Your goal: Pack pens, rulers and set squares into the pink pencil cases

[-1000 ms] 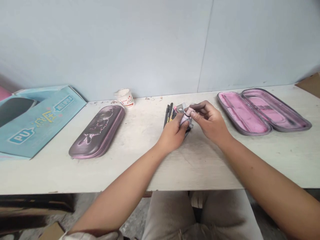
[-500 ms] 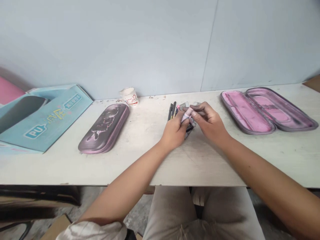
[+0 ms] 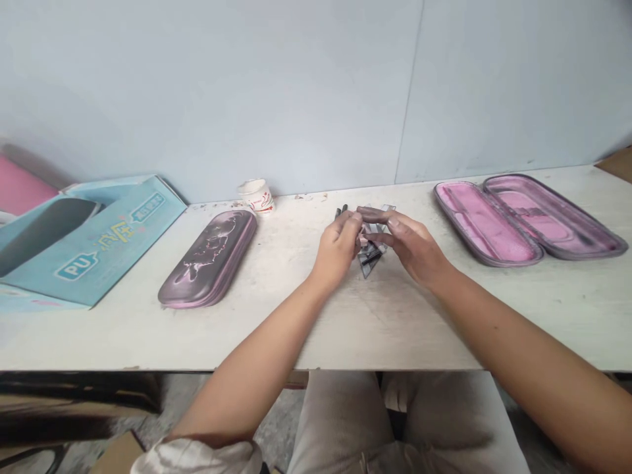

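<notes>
My left hand is closed, thumb on top, around a small pale pink tube-like piece. Most of that piece is hidden by the fingers, so its exact kind does not show. Facing it, my right hand has its fingers stretched out and apart, their tips close to the left hand. Beneath both hands lie clear plastic rulers and set squares with a short black item on them. Black pen ends stick out behind my left hand.
A closed dark pencil case with pink trim lies at left, a paper cup behind it. Further left is a blue printed box. An open pencil case with pink lining lies at right. The table's front edge runs above my legs.
My right fingers have let go of the pink piece and stretched out. My left hand has turned more upright around it, covering most of it and more of the pens.
</notes>
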